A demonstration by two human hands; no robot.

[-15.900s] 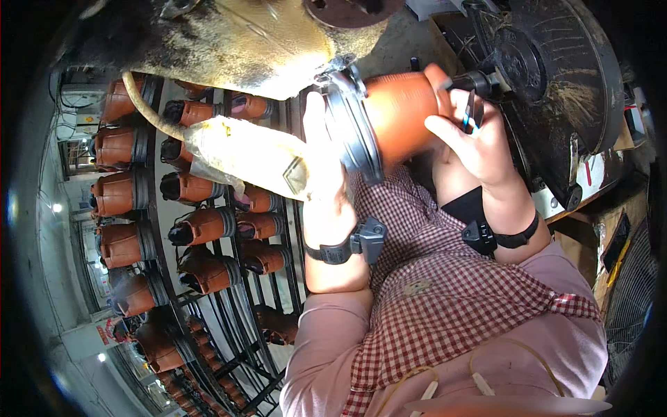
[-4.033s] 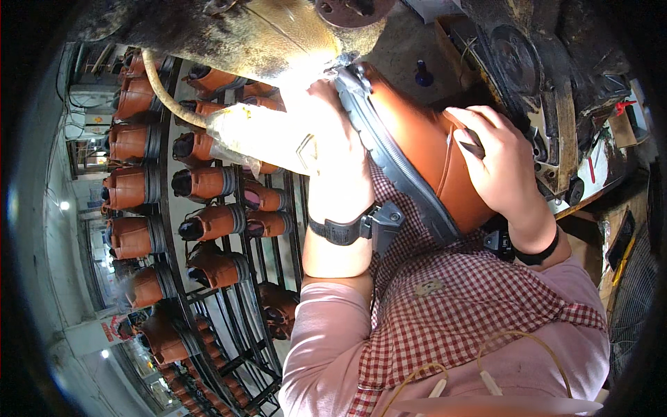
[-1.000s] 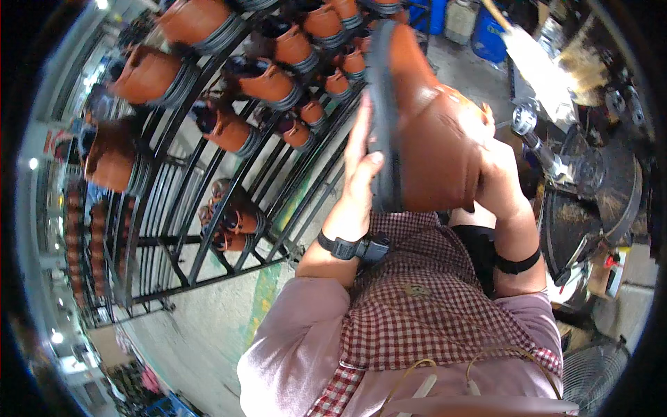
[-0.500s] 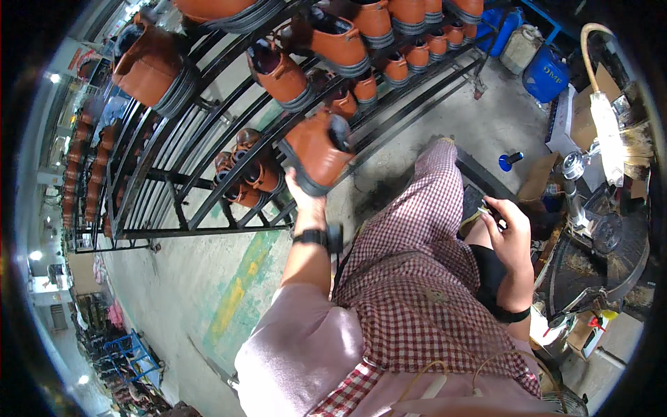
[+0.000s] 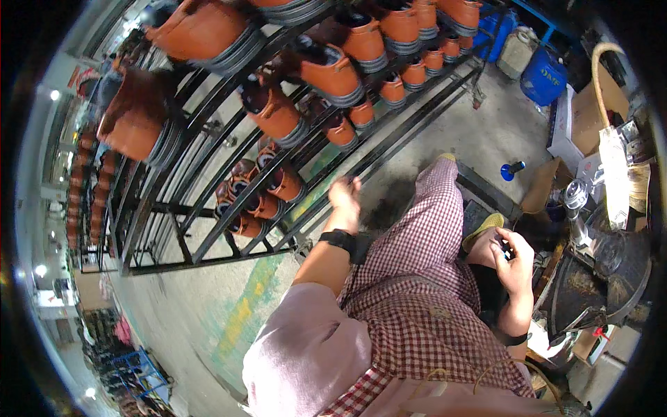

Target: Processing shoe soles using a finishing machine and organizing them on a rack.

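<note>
My left hand (image 5: 344, 197) is held out in front of the shoe rack (image 5: 201, 263), empty, with its fingers loosely apart. Close to its left, a brown leather shoe (image 5: 283, 183) stands at the near end of a row of shoes on the rack's lower tier. A black band circles my left wrist. Over my lap on the right, my right hand (image 5: 515, 265) is closed in a pinch around a small dark item with a bluish glint, mostly hidden by the fingers.
More brown shoes (image 5: 271, 115) fill the rack's upper bars. To the right stand a dark round machine part (image 5: 587, 288), a hose-like lamp or tool (image 5: 613, 174) and a cardboard box (image 5: 543, 186). Farther off are a blue drum (image 5: 543, 76) and a blue spool-like object (image 5: 511, 171).
My left hand has let go of the brown shoe and drawn back to the right. A shoe now stands at the end of the lower row. My right hand stays pinched.
</note>
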